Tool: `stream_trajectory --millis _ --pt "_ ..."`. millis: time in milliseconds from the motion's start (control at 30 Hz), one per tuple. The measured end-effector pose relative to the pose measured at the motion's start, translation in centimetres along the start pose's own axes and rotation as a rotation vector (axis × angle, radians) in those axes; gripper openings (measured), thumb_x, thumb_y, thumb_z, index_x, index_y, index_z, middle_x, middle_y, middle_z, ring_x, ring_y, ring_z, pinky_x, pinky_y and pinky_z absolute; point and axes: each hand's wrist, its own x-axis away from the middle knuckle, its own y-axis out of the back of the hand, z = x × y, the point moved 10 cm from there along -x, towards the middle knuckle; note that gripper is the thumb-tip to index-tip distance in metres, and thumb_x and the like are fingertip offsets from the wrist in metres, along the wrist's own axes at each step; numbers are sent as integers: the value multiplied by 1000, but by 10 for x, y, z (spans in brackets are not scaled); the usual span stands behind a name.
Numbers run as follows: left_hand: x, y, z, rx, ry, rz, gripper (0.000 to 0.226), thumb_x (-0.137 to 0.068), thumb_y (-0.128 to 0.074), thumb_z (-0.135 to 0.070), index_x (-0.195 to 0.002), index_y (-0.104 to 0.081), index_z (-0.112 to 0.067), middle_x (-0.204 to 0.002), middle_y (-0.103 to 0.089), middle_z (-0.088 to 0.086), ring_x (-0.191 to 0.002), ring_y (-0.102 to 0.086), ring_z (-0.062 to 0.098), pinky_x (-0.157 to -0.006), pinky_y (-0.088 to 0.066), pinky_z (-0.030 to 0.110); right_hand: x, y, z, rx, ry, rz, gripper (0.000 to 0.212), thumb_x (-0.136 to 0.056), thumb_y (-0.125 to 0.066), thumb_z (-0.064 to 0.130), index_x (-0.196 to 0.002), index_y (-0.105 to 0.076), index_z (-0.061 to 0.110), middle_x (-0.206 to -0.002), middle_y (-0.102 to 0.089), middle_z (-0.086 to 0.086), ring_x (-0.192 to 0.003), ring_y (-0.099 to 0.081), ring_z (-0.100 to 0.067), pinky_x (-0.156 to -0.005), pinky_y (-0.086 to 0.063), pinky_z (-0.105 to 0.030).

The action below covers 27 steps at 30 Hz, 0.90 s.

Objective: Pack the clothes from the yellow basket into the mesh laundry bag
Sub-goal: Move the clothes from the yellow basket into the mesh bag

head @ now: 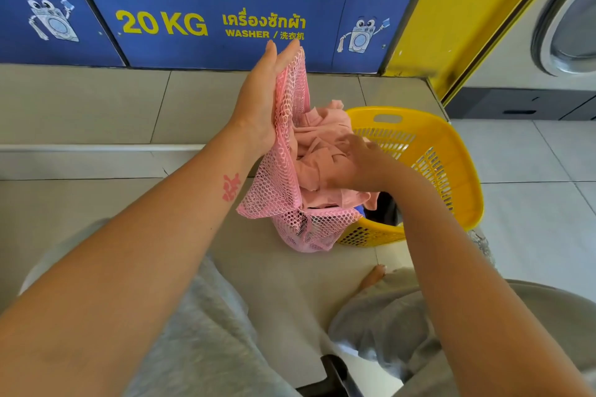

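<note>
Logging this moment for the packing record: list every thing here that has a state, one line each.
mesh laundry bag: mouth held open, upright, partly filled
pink garment: bunched, being pushed into the bag's mouth
yellow basket: on the floor, dark clothes left inside
left hand: fingers straight, holding up the bag's edge
right hand: closed on the pink garment
washer door: shut

Blue washer panel (206, 19), beige tiled floor (96, 106), yellow pillar (451, 16)

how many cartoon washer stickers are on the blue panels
2: one cartoon washer on the left blue panel, one at the right end of the 20 KG panel. More may lie outside the frame.
</note>
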Motion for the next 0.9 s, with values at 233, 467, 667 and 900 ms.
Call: stream_trajectory --millis 233,467,667,900 --pt "6 -12 1 -13 23 5 51 -101 -31 -61 -136 -59 -38 -163 -37 -5 -147 -40 20 -102 -46 38 19 30 25 -2 120 -281 48 -81 -59 47 -123 -50 25 -113 -65 -8 -105 -59 -33 -84 -45 -39" --pt "2 -1 -2 -9 -15 -27 50 -101 -32 -59 -132 -64 -37 -162 -39 -4 -138 -51 20 -119 -38 46 43 55 58 -461 336 -572 52 -78 -65 45 -123 -41 32 -84 -60 15 -86 -65 -23 -88 -49 -46" --pt "4 -1 -8 -9 -9 16 51 -94 -34 -64 -128 -64 -41 -164 -37 -2 -150 -36 24 -123 -24 59 10 -34 77 221 483 -339 60 -85 -29 54 -143 -34 41 -141 -51 11 -136 -36 -21 -106 -21 -48" --pt "1 -3 -9 3 -8 35 52 -93 -32 -65 -131 -60 -43 -166 -33 -3 -154 -29 23 -124 -19 60 1 8 69 -60 466 -517 30 -96 -44 42 -106 -68 28 -99 -70 -4 -92 -63 -26 -75 -45 -32"
